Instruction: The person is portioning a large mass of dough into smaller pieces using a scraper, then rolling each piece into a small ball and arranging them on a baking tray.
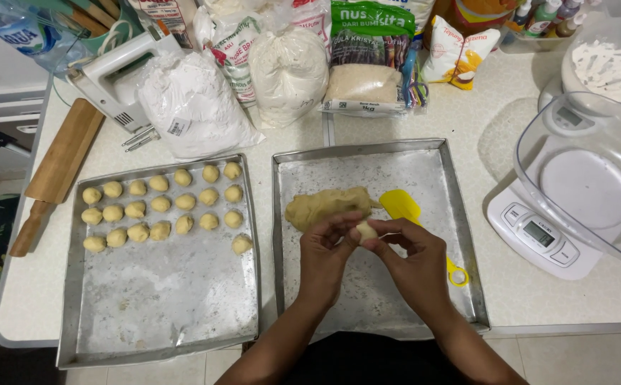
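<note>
Both hands meet over the right tray (460,214), near the worktop's front edge. The left hand (324,253) and right hand (414,260) close their fingers around a small dough ball (365,231), seemingly shaping it; placing it beside the finished balls (161,207) on the left tray (168,314) seems due next.

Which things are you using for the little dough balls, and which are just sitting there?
In use: left hand and right hand pinching a dough bit; dough lump; right tray; left tray with dough balls.

Lying about: yellow scraper, rolling pin, hand mixer, scale, flour bags.
</note>
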